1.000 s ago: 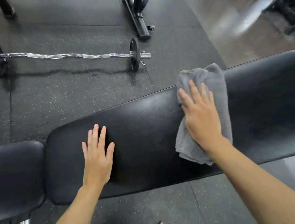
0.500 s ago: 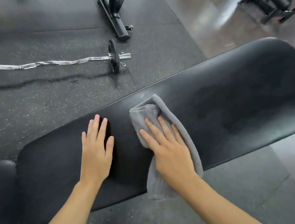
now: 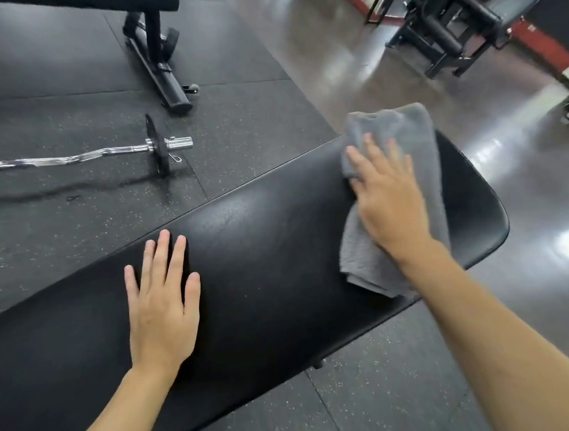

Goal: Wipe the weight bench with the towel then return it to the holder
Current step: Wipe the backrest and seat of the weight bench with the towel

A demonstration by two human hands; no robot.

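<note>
Right hand [image 3: 390, 202] slid one towel [image 3: 417, 135] along bench [image 3: 263, 268].

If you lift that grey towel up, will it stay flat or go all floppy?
Probably floppy: the towel already bunches in folds under the right hand and droops over the bench edge. It looks light, since one flat hand moves it.

- A chrome curl bar [image 3: 65, 159] with a black plate [image 3: 157, 150] is lying on the speckled rubber flooring [image 3: 60, 107].
- A second bench [image 3: 141, 8] is standing behind it.
- Black gym machines [image 3: 449, 25] are sitting on glossy concrete [image 3: 348, 58].
</note>
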